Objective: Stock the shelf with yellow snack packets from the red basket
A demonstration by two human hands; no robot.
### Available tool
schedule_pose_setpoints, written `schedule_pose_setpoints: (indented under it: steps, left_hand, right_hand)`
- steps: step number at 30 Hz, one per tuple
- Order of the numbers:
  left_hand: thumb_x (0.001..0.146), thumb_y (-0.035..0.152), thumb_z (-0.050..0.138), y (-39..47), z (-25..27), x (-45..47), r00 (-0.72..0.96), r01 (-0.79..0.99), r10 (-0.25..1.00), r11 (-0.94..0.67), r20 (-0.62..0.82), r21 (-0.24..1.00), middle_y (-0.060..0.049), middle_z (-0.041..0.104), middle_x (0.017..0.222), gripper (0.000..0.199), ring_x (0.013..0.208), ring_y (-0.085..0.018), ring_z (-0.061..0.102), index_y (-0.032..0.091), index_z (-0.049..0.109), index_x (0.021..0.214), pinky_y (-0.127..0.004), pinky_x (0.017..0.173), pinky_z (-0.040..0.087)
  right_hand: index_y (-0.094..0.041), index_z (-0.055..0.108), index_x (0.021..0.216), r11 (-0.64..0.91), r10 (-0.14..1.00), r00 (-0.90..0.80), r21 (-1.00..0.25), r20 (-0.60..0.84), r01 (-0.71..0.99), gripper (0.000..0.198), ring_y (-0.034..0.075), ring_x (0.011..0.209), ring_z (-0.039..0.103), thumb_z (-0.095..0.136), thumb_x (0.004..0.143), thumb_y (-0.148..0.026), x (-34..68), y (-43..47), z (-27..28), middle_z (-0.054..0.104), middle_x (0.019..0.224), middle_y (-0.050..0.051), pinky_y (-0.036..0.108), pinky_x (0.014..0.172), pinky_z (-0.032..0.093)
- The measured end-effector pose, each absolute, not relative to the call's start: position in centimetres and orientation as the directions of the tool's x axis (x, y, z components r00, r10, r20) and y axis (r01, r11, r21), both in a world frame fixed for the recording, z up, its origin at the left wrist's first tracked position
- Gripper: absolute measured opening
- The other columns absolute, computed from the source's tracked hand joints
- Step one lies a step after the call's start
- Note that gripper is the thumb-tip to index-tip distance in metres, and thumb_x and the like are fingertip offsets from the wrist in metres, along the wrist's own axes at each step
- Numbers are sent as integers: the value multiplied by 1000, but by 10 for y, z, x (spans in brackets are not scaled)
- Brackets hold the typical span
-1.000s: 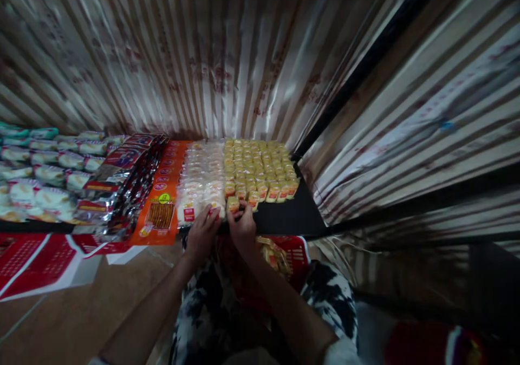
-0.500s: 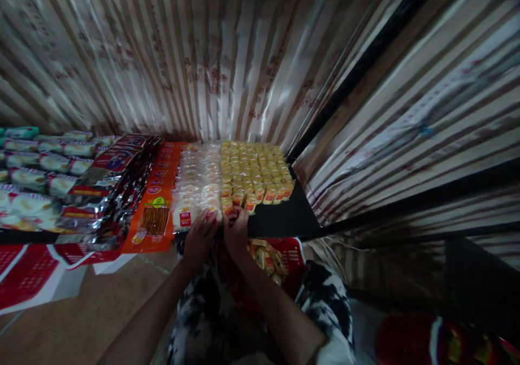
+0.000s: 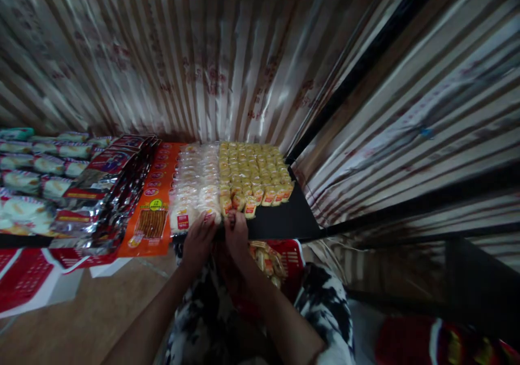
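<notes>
My left hand (image 3: pixel 199 240) rests at the front of the white packaged snacks (image 3: pixel 187 189), its fingers laid against the nearest white packet (image 3: pixel 210 213). Beside it, my right hand (image 3: pixel 236 234) is at the shelf's front edge, just below the front row of small yellow snack packets (image 3: pixel 255 170). Its fingertips are drawn together near the front left yellow packet (image 3: pixel 225 204); whether they pinch anything is hidden. The yellow packets stand in tight rows, and one in the front row (image 3: pixel 238 201) looks slightly tilted.
Left of the white packets lie orange snack bags (image 3: pixel 151 219), dark shiny bags (image 3: pixel 109 175) and white wrapped packets (image 3: pixel 26 213). A red basket (image 3: pixel 293 256) with more yellow packets is below the black shelf (image 3: pixel 284 221). Plastic-covered corrugated sheeting (image 3: pixel 195 56) rises behind.
My right hand has drawn slightly back toward me, showing more of the front yellow packets. My left hand stays by the white packets. The view has shifted slightly.
</notes>
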State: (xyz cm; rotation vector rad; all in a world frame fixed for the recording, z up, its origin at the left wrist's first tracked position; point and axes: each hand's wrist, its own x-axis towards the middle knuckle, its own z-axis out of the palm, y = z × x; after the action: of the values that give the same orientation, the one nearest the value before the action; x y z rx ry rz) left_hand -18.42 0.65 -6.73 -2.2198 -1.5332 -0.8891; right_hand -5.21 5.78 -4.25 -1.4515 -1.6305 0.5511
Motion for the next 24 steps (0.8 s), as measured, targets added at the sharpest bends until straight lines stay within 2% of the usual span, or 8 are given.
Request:
schedule_pose_setpoints:
  steps: [6,10,12,15,19,24]
  left_hand:
    - [88,15,40,4,-62,-183,253,928,712,-370,655,44,-13,55,126,32,128,-26,39,16,55,117,-42,98,43]
    - [86,16,46,11,-43,-170,143,954,722,-283,677,100,-10,60,117,26,114,-25,50,20,58,109,-41,94,44]
    - [86,21,49,20,-30,-158,6,972,738,-164,675,170,-12,59,118,25,114,-26,50,19,58,109,-43,94,42]
    - [84,34,53,40,-11,-143,-151,966,749,-26,645,257,-18,53,126,36,121,-32,43,13,55,114,-50,97,37]
    - [84,41,51,59,-1,-136,-164,949,767,-48,621,310,-20,47,132,42,128,-36,34,12,55,115,-55,101,29]
    - [83,34,52,64,-3,-138,-155,940,783,-71,602,335,-19,48,127,36,128,-36,31,13,54,112,-56,101,30]
  right_hand:
    - [-19,60,93,307,937,-30,-777,349,550,23,18,86,58,38,88,-23,-44,57,-42,62,90,7,33,81,47]
    - [-20,60,98,356,925,-75,-779,373,517,28,18,94,57,34,90,-22,-40,55,-42,62,95,7,34,86,47]
    - [-20,60,96,366,921,-73,-784,383,502,28,17,93,57,33,91,-22,-39,54,-40,62,94,7,33,86,47]
    - [-19,59,93,343,918,1,-792,398,505,25,17,86,57,34,91,-25,-36,52,-34,61,89,6,32,81,48]
    - [-18,56,106,349,889,46,-740,455,575,25,18,92,56,39,90,-29,-23,59,-19,57,98,9,33,84,47]
    - [-20,60,104,346,842,15,-559,540,753,25,23,105,48,49,87,-33,-3,82,4,52,110,12,37,89,44]
